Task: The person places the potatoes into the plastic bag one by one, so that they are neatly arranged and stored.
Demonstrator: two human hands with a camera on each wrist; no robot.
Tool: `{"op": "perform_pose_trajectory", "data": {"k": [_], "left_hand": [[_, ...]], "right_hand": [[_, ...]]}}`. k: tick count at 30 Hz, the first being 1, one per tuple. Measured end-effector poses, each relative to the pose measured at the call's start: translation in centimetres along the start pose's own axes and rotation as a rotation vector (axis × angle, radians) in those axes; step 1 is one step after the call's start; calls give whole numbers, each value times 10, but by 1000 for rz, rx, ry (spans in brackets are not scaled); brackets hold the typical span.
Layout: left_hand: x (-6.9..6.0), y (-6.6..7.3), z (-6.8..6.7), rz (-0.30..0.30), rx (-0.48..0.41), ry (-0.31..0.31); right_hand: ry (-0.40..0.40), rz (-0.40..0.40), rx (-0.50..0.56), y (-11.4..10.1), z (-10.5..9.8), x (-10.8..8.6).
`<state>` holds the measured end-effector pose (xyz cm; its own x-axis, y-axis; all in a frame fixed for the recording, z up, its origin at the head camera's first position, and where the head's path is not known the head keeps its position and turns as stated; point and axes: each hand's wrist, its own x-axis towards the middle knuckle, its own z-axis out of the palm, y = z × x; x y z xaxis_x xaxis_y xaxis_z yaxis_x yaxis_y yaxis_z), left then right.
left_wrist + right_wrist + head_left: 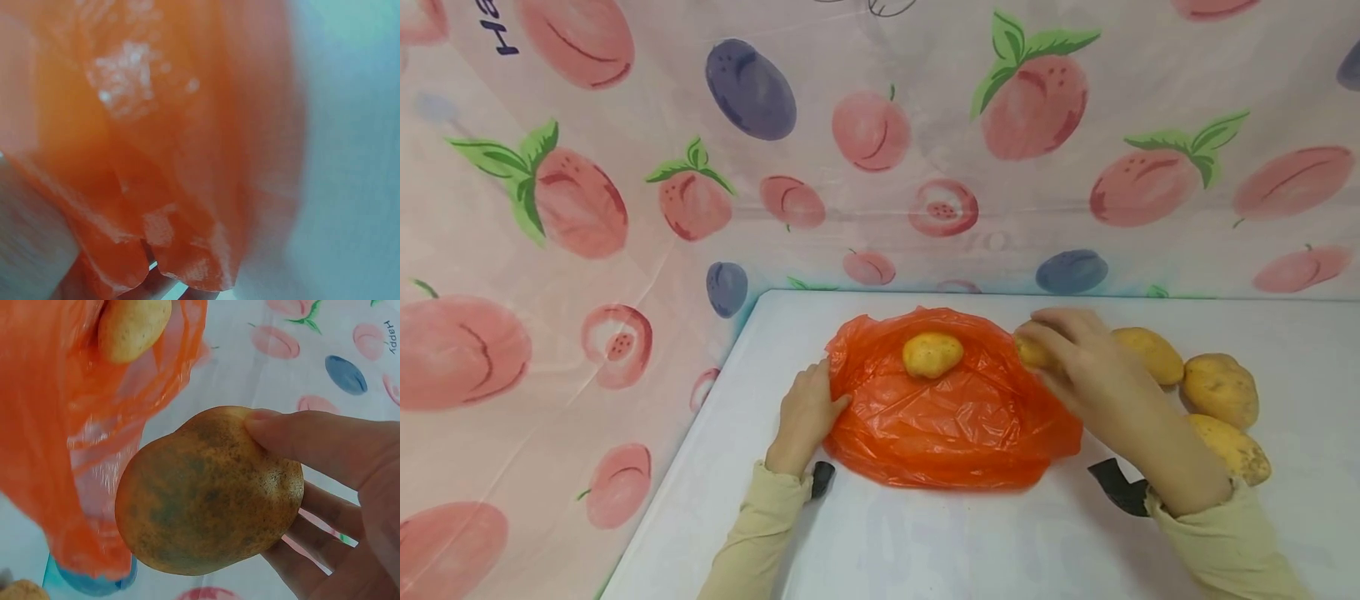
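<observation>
A thin, crumpled orange-red plastic bag [940, 433] lies spread on the white table, with one potato [932, 354] on its far part. At the bag's left edge, my left hand [805, 410] grips the plastic; the left wrist view shows the film over the fingertips. My right hand [1090, 367] holds another potato [206, 494] near the bag's right edge. In the right wrist view, the thumb presses on top of this potato and the other fingers go behind it. Dark green-brown patches mark its skin.
To the right of the bag lie three more potatoes: one at the back [1150, 354], one in the middle [1221, 390] and one nearer [1232, 446]. A fruit-printed cloth [880, 217] rises behind the table and along its left side. Black straps show at both wrists.
</observation>
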<state>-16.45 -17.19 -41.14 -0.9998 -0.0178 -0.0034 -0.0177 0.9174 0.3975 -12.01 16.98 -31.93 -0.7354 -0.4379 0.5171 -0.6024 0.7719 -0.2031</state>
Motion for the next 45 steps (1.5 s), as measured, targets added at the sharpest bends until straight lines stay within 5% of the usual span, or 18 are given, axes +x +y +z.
{"op": "perform_pose_trajectory", "data": {"k": [10,45], "left_hand": [[1,2,2,-12,-5,-9],[-1,0,-1,-1,0,-19]], "right_hand": [[6,-27,64,-12,17,6],[-161,7,162,-43,60,25]]}}
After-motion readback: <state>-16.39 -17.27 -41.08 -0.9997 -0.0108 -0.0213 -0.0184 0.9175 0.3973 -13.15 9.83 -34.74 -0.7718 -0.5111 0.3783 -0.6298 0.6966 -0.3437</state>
